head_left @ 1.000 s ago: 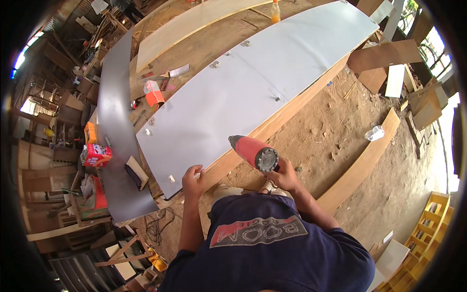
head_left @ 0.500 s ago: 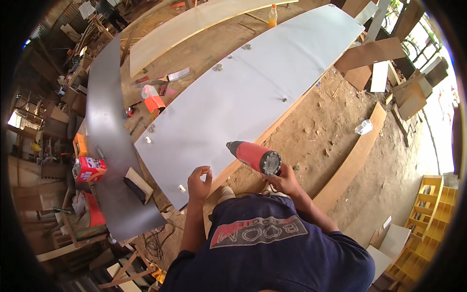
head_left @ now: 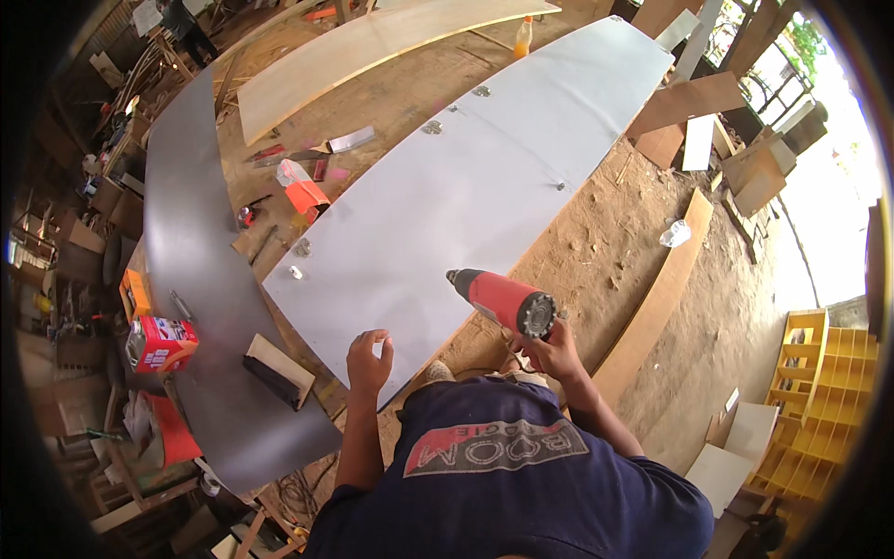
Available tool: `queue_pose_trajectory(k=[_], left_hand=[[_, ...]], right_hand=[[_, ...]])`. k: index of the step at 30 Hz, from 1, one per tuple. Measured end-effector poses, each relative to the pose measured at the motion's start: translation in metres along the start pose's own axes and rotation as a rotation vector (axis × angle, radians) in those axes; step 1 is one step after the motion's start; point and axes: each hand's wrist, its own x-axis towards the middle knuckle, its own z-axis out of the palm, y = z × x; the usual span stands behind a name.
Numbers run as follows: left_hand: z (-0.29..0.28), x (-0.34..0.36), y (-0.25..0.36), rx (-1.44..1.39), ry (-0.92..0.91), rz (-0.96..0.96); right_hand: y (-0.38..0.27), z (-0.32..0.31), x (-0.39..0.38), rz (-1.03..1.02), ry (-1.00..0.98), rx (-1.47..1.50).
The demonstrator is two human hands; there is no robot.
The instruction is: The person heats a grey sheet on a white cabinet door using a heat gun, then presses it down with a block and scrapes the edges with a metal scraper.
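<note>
Gripping a red and black heat gun (head_left: 503,300) in the right hand (head_left: 553,350), with fingers wrapped around its handle, over the edge of a long grey board (head_left: 438,219). Holding the left hand (head_left: 370,361) at the board's near end, fingers and thumb curled narrowly apart.

Panel (head_left: 419,247) between sheet (head_left: 191,186), left, and board (head_left: 655,312), right; can (head_left: 163,345) at sheet's left edge; bottle (head_left: 522,39) behind panel.
</note>
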Motion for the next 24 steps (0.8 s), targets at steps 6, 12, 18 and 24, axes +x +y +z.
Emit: queue_pose_trajectory(k=[6, 12, 18, 24], left_hand=[[-0.019, 0.003, -0.02, -0.019, 0.015, 0.032], [-0.029, 0.003, -0.035, -0.055, 0.02, 0.031], [-0.031, 0.0, -0.041, -0.059, 0.022, 0.038], [-0.026, -0.002, -0.043, -0.056, -0.009, 0.042]], right_hand=[[0.005, 0.025, -0.009, 0.029, 0.033, -0.016], [-0.001, 0.044, -0.016, -0.002, 0.072, -0.042], [0.01, 0.046, -0.025, -0.021, 0.14, -0.017], [-0.008, 0.039, -0.039, 0.024, 0.102, -0.078]])
